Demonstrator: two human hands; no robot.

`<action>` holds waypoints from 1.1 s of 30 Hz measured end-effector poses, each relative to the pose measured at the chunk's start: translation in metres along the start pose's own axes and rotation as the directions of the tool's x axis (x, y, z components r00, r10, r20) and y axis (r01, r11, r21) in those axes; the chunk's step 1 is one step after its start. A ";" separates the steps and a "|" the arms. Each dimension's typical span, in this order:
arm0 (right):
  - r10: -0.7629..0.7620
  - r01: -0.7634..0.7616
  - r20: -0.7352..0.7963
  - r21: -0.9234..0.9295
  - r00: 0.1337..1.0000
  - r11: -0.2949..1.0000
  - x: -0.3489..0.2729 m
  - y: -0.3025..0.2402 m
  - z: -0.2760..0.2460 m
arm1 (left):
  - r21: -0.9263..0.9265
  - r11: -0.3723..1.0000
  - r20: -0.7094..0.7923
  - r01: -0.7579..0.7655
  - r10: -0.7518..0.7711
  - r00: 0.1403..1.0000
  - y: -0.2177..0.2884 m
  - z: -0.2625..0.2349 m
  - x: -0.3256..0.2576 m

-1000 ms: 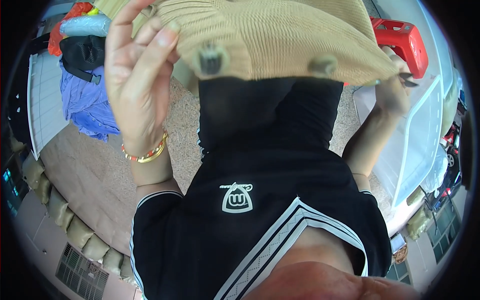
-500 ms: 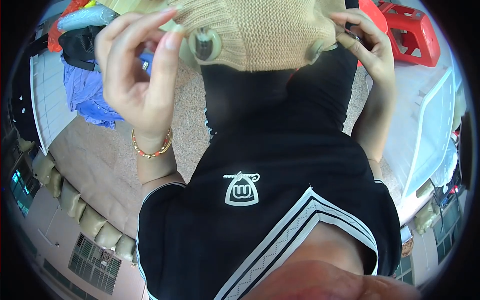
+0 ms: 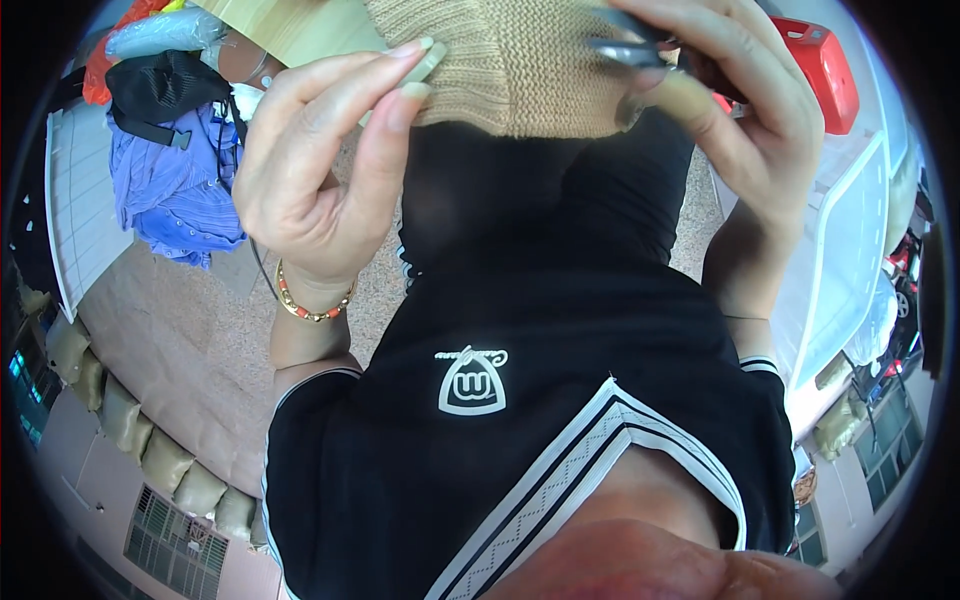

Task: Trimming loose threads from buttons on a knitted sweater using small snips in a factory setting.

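Observation:
A tan knitted garment [image 3: 540, 85] with a ribbed band hangs in front of my dark trousers at the top. Between thumb and forefinger, my left hand [image 3: 325, 170] pinches a pale round button [image 3: 428, 64] at the ribbed edge. My right hand [image 3: 755, 100] is by the garment's right side, closed around small dark thread snips [image 3: 628, 52]. Their blades point left over the knit and look blurred. The right fingers partly cover the handle, and the second button seen earlier is hidden.
A wooden tabletop [image 3: 300, 35] is at the top left. Blue-purple cloth [image 3: 180, 190] and a black bag [image 3: 160, 90] lie to the left. A red plastic stool [image 3: 825, 75] stands at the right beside a whitish translucent bin [image 3: 835, 260].
My left hand has moved right and now pinches the button, turned edge-on. My right hand has swung up and inward, bringing the snips over the knit.

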State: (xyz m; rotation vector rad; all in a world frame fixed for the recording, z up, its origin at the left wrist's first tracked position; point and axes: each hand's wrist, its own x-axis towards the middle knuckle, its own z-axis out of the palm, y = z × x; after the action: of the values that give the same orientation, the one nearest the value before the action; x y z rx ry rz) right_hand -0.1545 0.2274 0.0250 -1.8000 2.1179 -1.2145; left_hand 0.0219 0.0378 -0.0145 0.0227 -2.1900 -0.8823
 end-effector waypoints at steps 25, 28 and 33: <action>-0.059 0.092 0.112 -0.316 0.992 0.944 0.052 -0.046 0.015 | -0.160 0.985 -0.068 0.071 -0.083 0.994 -0.006 0.001 -0.002; -0.080 0.111 0.105 -0.325 0.991 0.939 0.055 -0.048 0.017 | -0.125 0.982 0.025 0.143 -0.141 0.990 0.000 -0.003 -0.002; 0.258 -0.236 0.058 -0.250 0.964 0.939 0.057 -0.061 0.020 | -0.106 0.986 0.005 0.128 -0.128 0.992 0.000 -0.003 -0.004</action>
State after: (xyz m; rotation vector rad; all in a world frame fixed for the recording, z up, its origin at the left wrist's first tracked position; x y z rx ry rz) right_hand -0.1120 0.1695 0.0720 -1.5711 2.4358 -0.8313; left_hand 0.0264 0.0375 -0.0157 0.1137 -2.1558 -1.0699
